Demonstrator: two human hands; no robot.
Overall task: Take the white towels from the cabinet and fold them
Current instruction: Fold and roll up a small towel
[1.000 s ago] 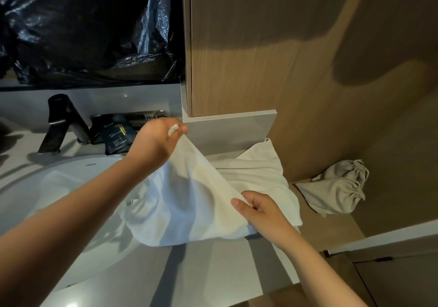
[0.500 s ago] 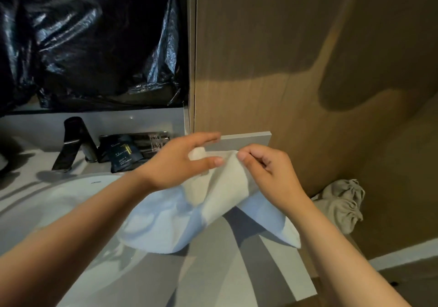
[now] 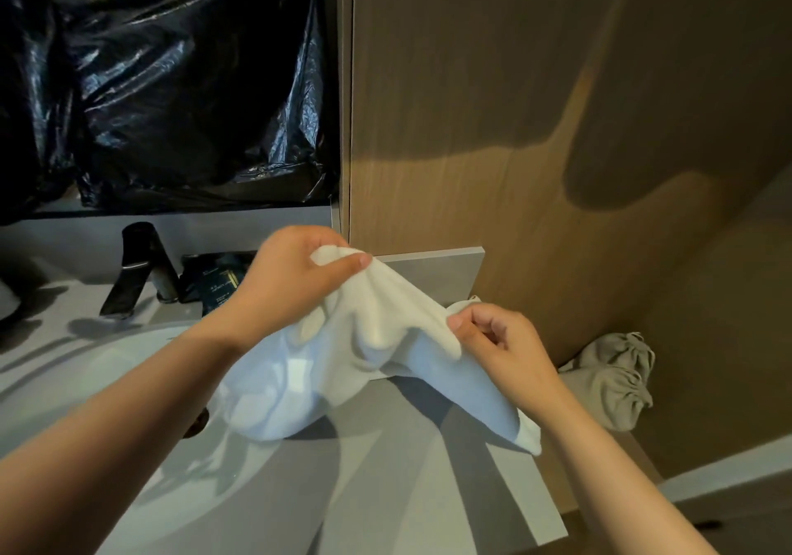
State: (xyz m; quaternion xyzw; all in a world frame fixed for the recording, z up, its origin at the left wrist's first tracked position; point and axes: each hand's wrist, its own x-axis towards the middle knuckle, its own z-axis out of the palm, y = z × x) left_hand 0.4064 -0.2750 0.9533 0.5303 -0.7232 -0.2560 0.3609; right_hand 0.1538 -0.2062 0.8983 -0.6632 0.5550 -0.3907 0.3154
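Now the white towel (image 3: pixel 385 340) hangs in the air over the counter (image 3: pixel 385 503), its upper edge drawn into a sloping line between two hands. The left hand (image 3: pixel 291 284) pinches one bunched end between thumb and curled fingers, higher up. The right hand (image 3: pixel 501 340) pinches the other end, lower and to the side. Half a second ago the hands were almost touching at the same stretch of cloth. They have since pulled apart along the edge. I take that as spreading the towel out for a fold, which is not yet made. The slack billows beneath toward the sink basin (image 3: pixel 85 391). Whether it rests on the counter is hard to tell from this angle. Behind stand a dark faucet (image 3: pixel 137 271) and some dark packets (image 3: pixel 218 284). A beige drawstring bag (image 3: pixel 617 379) lies in the wooden nook off to the right.
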